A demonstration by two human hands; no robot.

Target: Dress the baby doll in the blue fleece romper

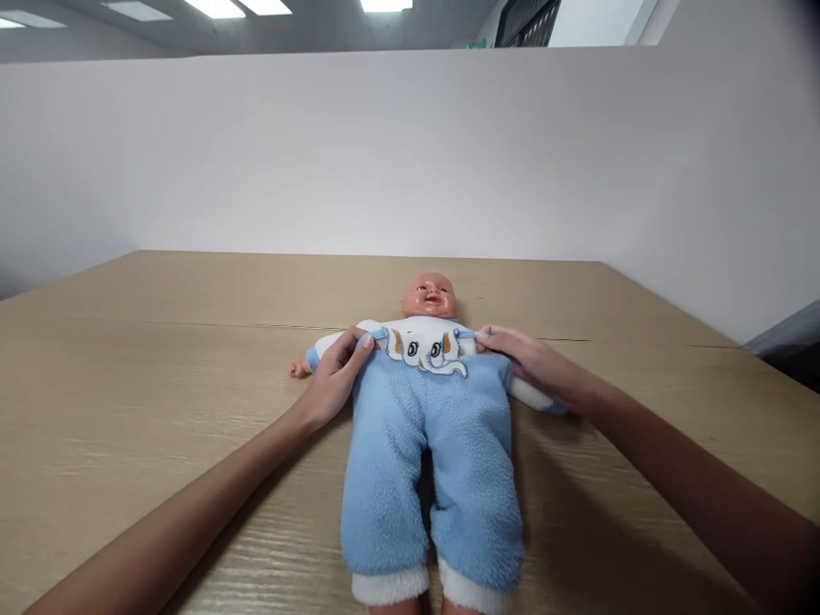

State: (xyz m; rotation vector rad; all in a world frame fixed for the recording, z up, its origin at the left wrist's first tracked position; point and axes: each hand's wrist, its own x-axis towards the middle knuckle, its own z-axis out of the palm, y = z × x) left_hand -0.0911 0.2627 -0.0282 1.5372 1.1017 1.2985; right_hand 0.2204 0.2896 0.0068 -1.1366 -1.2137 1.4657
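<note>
A baby doll (429, 295) lies on its back on the table, head away from me and legs toward me. It wears a fluffy blue and white outfit (390, 444) with an elephant patch (426, 350) across the chest. Beside the patch's left end, my left hand (339, 371) has thumb and forefinger closed on the outfit's upper edge, near a narrow blue strip. At the opposite side, my right hand (522, 359) pinches the outfit by the other blue strip, above the doll's arm. The doll's feet are cut off by the frame's bottom edge.
The wooden table (192, 367) has a seam running across it behind the doll's shoulders. A white partition (384, 154) rises along the table's far edge and right side. A dark grey object (791, 337) is partly visible at the right edge.
</note>
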